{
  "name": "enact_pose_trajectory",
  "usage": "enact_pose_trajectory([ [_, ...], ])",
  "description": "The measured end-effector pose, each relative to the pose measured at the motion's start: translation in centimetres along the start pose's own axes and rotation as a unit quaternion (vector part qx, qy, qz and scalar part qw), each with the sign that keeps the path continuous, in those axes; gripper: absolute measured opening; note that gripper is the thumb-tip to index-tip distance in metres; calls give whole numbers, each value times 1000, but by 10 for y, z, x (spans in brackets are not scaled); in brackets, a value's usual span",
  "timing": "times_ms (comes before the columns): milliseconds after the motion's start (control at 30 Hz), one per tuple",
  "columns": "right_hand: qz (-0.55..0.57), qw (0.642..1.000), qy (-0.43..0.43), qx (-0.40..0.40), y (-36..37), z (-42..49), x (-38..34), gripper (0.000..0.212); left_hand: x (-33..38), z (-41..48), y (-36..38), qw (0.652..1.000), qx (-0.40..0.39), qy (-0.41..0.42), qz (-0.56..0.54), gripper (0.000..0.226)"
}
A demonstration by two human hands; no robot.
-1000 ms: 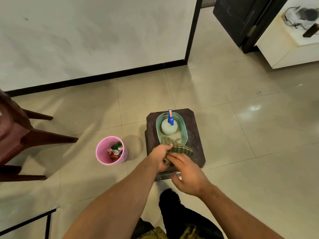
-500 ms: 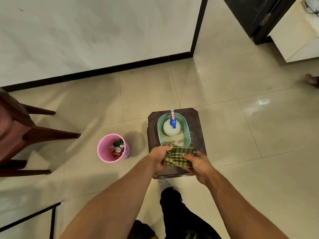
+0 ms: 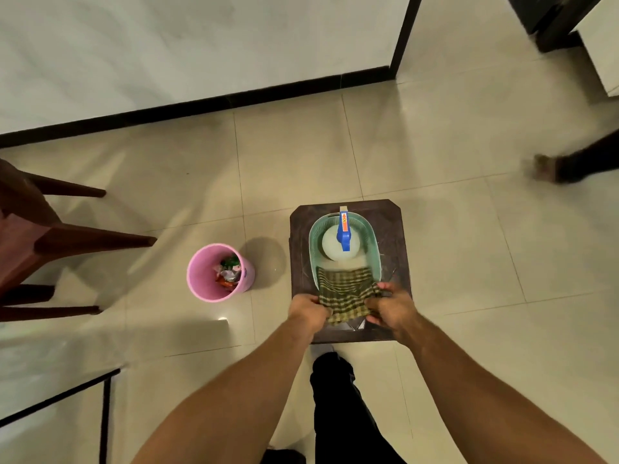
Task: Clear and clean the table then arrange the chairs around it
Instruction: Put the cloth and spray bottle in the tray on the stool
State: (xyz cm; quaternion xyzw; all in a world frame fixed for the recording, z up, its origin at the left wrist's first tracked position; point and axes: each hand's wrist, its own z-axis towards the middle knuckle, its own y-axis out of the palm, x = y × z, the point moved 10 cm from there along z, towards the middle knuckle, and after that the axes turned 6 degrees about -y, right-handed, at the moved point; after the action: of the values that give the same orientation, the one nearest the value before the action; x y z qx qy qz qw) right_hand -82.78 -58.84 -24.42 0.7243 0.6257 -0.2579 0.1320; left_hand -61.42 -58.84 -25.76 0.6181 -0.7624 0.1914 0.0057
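Below, seen from the head camera, both forearms reach down to a low dark stool (image 3: 393,236) standing on a tiled floor (image 3: 452,262).

Left hand (image 3: 306,313): fingers curled round the left edge of a green-and-yellow checked cloth (image 3: 345,289).

Right hand (image 3: 392,308): fingers pinching the right edge of the same cloth, so that it is stretched flat between the two hands.

Cloth: its far part lies in the near end of a pale green basket (image 3: 312,244); its near part hangs over the basket's rim onto the stool.

Basket: rests on the stool top. In its far end stands a white spray bottle (image 3: 331,246) with a blue trigger head, apart from the cloth.

Pink bin (image 3: 197,276): on the floor just left of the stool, holding crumpled wrappers (image 3: 229,272).

Chair (image 3: 30,242): dark wood, at the left edge, well apart from the stool, its legs pointing right.

Black frame (image 3: 67,393): thin, lower left.

Right edge: another person's foot (image 3: 549,169), blurred.
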Motion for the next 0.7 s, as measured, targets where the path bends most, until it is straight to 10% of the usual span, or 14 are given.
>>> enact_pose_trajectory([
  [500, -362, 915, -153, 91, -12, -20, -18, 44, 8, -15, -16, 981, 100, 106, 127, 39],
  [700, -517, 801, -283, 106, 29, -71, -50, 58, 15, -61, -35, 928, 130, 231, 263, 47],
])
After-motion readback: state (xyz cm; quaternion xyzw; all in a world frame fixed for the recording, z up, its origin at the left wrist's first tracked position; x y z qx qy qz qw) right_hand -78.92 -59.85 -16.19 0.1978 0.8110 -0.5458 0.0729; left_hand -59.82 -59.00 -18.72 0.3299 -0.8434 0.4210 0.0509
